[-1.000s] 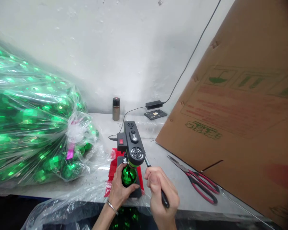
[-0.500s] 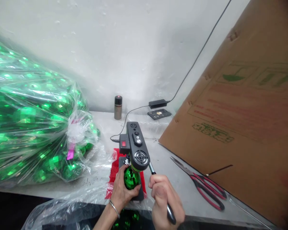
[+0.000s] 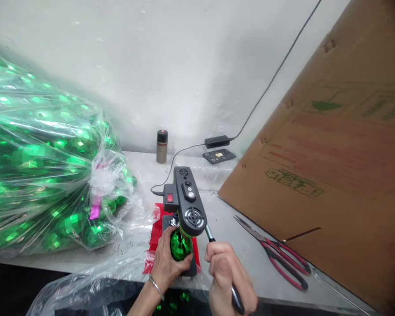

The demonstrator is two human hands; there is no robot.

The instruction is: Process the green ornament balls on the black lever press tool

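Observation:
A shiny green faceted ball ornament (image 3: pixel 181 246) sits beneath the head of a small black bench drill press (image 3: pixel 192 206). Wrapped around the ball from the left, my left hand (image 3: pixel 168 252) holds it over the machine's dark base (image 3: pixel 189 267). My right hand (image 3: pixel 229 274) is closed round the black grip of the machine's lever (image 3: pixel 210 232), whose metal rod slants up to the head. Where the drill's tip meets the ball is hidden under the head. Under the base lies a red sheet (image 3: pixel 154 239).
A clear bag of green balls (image 3: pixel 46 175) fills the left. Scissors (image 3: pixel 276 254) lie at right beside a large cardboard box (image 3: pixel 316 153). Behind stand a small canister (image 3: pixel 162 147), a black power adapter (image 3: pixel 217 141) and a phone (image 3: pixel 219 156). More green balls (image 3: pixel 173 303) show below the table edge.
My right hand with the lever has shifted very slightly right and down. My left hand keeps the ball in the same place under the drill head.

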